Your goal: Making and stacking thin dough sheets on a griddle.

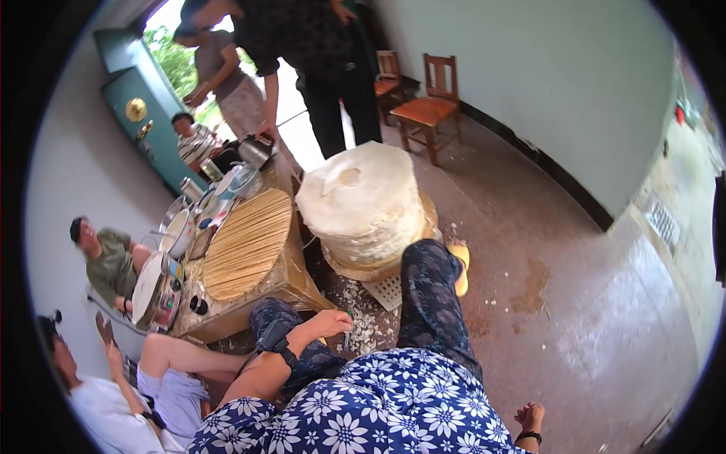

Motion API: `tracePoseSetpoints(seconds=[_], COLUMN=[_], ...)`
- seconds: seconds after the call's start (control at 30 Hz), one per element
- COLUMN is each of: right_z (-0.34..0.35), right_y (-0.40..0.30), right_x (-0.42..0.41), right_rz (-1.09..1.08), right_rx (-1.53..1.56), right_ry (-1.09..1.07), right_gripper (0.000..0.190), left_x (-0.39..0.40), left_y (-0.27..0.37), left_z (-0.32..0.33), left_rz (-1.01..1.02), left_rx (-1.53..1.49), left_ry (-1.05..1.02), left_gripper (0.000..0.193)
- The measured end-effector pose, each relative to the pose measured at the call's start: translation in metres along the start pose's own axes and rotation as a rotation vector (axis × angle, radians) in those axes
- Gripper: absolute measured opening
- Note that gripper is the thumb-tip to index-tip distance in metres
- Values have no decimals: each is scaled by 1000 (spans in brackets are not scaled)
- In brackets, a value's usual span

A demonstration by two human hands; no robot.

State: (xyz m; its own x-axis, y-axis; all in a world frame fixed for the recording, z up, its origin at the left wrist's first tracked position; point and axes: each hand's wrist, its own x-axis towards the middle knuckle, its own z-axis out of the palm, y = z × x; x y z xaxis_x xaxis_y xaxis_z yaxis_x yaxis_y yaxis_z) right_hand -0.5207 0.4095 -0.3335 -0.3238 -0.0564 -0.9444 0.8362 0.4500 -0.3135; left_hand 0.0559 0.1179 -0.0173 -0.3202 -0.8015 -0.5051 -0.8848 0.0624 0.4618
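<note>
My left hand (332, 324) is curled over my left knee. A thin, slender tool (346, 340) seems to stick out of its fist, too small to name. My right hand (531, 417) hangs low at my right side, fingers curled, with nothing visible in it. Before my knees rises a tall stack of thin, round, off-white sheets (363, 193), like flatbreads, with a small round piece (348, 177) on top. The stack sits on a round board above a perforated light stool (385, 292). Pale crumbs (363, 323) litter the floor beneath.
Left of the stack, a low wooden table (295, 272) bears a round straw mat (249, 244), a white round griddle (148, 284) and several bowls. Across it a standing person's hand grips a metal kettle (256, 150). Several people surround the table. Wooden chairs (428, 110) line the wall.
</note>
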Motion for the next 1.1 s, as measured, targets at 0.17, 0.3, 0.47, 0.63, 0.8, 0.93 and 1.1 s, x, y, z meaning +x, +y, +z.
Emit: tracePoseSetpoints(seconds=[0.17,0.3,0.47,0.63,0.8,0.93,1.1], right_z=[119,228,354,407,446,479,506], right_y=[-125,-184,-145,-51,19,57,88], right_x=[-87,-197,-372,-461,-474,-463,-458], right_rz=[-828,-1237,-1649,-1872,-2097,-1981,-1975], right_rx=[-419,-519,-711,-1077,-1596,-2220,-2253], right_ry=[-232,-492,-700,-1092,-1432,-1531,-1720], right_gripper=[22,21,19,21,19,23,27], left_x=[-24,-50,-75,-70,-51,-27,8], left_y=[1,-11,-20,-24,-20,-18,-18], left_z=[-4,-3,-9,-34,-74,-100,-114], left_rz=[-1,-8,28,105,203,271,375], left_rx=[-205,-299,-411,-451,-461,-414,-416], left_ry=[138,227,365,488,563,550,499], left_gripper=[33,33,31,32,30,27,24])
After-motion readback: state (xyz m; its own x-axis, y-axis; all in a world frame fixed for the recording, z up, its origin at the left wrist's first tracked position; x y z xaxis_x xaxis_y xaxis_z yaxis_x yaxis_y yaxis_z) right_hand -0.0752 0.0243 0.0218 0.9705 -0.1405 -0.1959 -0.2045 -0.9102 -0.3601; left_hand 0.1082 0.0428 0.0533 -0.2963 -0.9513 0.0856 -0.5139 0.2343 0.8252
